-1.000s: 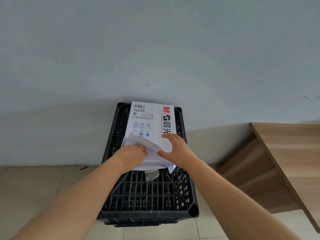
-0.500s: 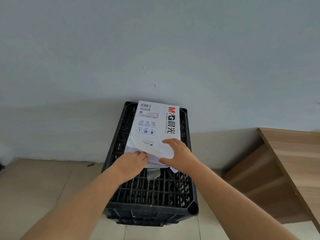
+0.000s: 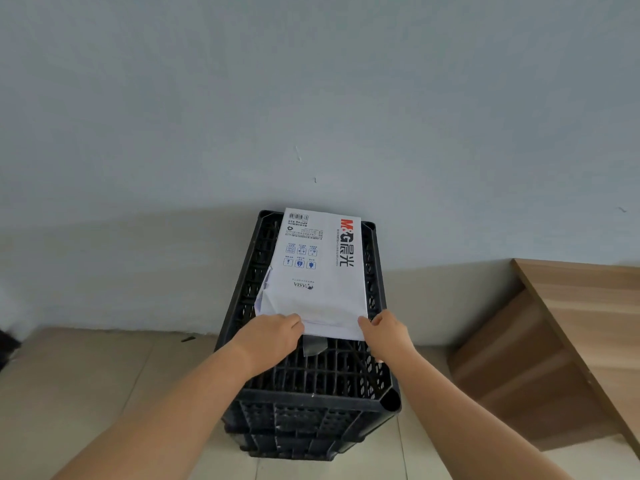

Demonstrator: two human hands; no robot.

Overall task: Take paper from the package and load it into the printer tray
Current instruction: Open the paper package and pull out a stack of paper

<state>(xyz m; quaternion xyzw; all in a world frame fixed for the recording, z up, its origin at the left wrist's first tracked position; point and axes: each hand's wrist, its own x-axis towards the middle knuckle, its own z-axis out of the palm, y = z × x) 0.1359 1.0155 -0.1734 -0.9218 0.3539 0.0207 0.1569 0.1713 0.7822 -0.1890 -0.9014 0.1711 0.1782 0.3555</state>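
Observation:
A white paper package [image 3: 318, 271] with red and black print lies flat on top of a black plastic crate [image 3: 311, 400] against the wall. Its near end is torn open, and a grey strip of tape [image 3: 313, 345] hangs from that end. My left hand [image 3: 270, 336] is closed on the near left corner of the package. My right hand [image 3: 388, 334] grips the near right corner, thumb on the wrapper's edge. No printer or tray is in view.
The crate stands on a tiled floor [image 3: 86, 382] at the foot of a pale blue-grey wall [image 3: 311, 98]. A wooden desk [image 3: 595, 306] with a side panel stands to the right. A dark object [image 3: 5, 344] shows at the left edge.
My right hand has slid off the top of the package to its near right corner. The lifted flap on the left has dropped flat, and my left hand sits at the near left corner.

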